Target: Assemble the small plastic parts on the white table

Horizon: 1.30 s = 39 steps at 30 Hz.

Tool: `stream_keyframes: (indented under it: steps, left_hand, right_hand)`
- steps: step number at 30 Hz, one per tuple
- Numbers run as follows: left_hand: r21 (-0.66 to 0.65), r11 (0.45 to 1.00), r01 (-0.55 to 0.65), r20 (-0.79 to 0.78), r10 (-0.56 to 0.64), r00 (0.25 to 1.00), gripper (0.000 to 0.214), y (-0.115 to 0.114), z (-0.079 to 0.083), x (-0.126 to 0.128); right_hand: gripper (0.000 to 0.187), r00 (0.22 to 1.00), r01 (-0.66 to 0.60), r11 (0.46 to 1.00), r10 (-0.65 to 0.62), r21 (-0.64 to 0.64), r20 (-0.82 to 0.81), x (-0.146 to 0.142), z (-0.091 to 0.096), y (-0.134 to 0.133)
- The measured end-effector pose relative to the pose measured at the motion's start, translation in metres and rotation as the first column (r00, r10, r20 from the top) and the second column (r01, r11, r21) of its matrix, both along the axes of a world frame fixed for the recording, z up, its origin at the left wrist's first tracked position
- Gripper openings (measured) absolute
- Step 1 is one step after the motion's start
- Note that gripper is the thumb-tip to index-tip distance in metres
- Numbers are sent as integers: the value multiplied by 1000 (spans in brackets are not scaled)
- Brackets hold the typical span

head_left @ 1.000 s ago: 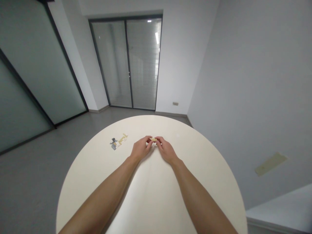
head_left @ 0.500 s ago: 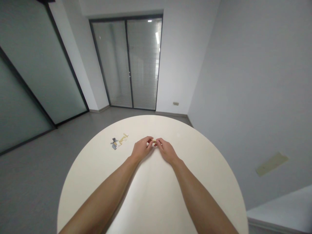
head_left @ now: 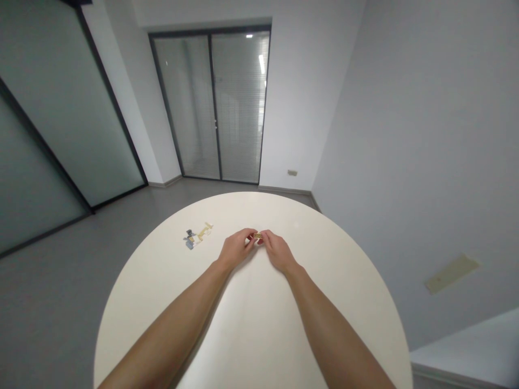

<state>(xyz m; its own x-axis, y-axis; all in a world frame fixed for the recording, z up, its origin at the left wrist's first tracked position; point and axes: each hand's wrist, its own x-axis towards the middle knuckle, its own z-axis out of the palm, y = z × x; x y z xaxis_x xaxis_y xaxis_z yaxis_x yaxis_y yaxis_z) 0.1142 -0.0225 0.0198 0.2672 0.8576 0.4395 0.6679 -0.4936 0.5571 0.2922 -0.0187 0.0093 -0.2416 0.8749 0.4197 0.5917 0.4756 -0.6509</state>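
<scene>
Both of my hands meet over the far middle of the table, pinching one small yellowish patterned piece (head_left: pixel 258 236) between them. My left hand (head_left: pixel 236 247) has its thumb and fingers closed on the piece's left end. Its right end lies between the closed fingertips of my right hand (head_left: pixel 278 250). A bit of red shows by the fingertips, too small to name. To the left of my hands, a loose group of small grey and dark pieces (head_left: pixel 189 240) lies on the table, beside thin yellowish strips (head_left: pixel 204 232).
The round white table (head_left: pixel 247 335) fills the space before me. Beyond it stand a glass door with blinds (head_left: pixel 239 108) and a white wall. Frosted glass panels (head_left: pixel 77 124) are at the left. A grey wall (head_left: pixel 425 135) with a beige plate rises close on the right.
The small piece has turned between my fingertips, so more of its patterned yellowish face shows. My arms and the pieces on the table stay about where they were.
</scene>
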Motion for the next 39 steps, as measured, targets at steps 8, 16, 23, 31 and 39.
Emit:
stream_keyframes:
  steps: [8,16,23,31,39]
  left_hand:
    - [21,1000,-11,9,11,1000,23,2,-1,-2]
    - [14,998,-56,-28,56,998,24,1,2,-1]
    - [25,997,-70,-16,70,997,26,0,2,0]
    - [16,1000,15,22,-15,1000,27,1,0,0]
    - [-9,1000,8,24,-8,1000,28,0,-1,0]
  right_hand:
    - [28,1000,-12,1000,13,21,-26,-1,1,-1]
    - [28,999,-3,1000,3,3,-54,-1,0,-1]
    - [30,999,8,1000,-7,12,-46,-1,0,0]
    - [30,999,25,999,-24,20,-37,0,-1,1]
    - [31,999,11,1000,-10,25,-52,1,-2,1]
